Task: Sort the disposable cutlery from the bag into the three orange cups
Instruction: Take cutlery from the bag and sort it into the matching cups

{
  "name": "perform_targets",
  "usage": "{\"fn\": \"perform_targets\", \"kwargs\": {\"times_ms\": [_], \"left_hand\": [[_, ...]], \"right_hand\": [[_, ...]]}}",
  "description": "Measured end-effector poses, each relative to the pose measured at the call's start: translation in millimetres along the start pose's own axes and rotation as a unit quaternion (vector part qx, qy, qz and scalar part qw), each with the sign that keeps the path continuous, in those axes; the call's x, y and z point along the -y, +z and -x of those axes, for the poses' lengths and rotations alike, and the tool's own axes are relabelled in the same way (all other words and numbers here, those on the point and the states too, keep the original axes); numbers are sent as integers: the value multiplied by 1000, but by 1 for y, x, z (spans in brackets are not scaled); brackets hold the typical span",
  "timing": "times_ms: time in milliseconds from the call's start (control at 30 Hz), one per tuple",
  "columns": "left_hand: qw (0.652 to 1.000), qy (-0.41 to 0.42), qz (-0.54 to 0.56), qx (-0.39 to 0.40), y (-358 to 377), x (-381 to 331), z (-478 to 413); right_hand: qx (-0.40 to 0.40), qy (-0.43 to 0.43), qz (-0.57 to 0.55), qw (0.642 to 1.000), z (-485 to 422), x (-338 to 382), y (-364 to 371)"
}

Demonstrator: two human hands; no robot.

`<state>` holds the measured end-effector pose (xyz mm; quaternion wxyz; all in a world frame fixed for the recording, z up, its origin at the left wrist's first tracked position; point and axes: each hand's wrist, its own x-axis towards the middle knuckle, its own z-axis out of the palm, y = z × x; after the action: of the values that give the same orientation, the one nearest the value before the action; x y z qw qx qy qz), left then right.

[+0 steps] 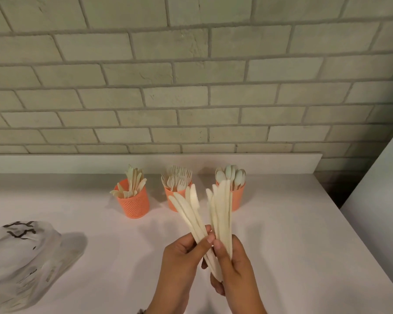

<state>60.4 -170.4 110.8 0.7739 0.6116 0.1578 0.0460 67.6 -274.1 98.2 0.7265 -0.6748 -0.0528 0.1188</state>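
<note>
Here, the left hand [182, 257] and right hand [235, 268] each grip what look like knives [222, 214], fanned apart.

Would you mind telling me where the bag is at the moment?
In the head view, the bag lies crumpled on the white counter at the far left, nearer the person than the orange cup of knives and to its left.

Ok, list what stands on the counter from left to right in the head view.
Bag → orange cup of knives → orange cup of forks → orange cup of spoons. The handheld knives overlap the cups, so left out.
</note>
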Motion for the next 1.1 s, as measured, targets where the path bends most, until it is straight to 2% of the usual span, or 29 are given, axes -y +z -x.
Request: {"fn": "perform_targets", "kwargs": {"times_ms": [233,400,500,600,733,833,933,1033,1100], "left_hand": [[998,-28,-60,21,-42,6,-5],[993,-67,-100,12,-87,21,-5],[982,-91,-163,32,-112,26,-4],[982,-113,-145,35,-138,19,-7],[981,-102,-158,45,-181,2,-28],[981,-86,-166,46,-207,-11,-53],[979,-23,-186,83,-224,-30,-81],[982,17,-120,146,-229,-60,-105],[986,46,-87,138,-234,-82,-129]], "right_hand": [[56,11,129,990,-15,-34,23],[103,72,139,982,-10,-60,68],[106,80,193,972,-9,-68,99],[98,53,318,942,-11,-67,131],[81,-44,448,889,-21,-60,179],[42,-77,450,889,-34,-53,212],[9,-87,396,914,-53,-43,232],[-6,-100,345,933,-69,-34,242],[-20,-107,345,932,-73,-32,241]]}}
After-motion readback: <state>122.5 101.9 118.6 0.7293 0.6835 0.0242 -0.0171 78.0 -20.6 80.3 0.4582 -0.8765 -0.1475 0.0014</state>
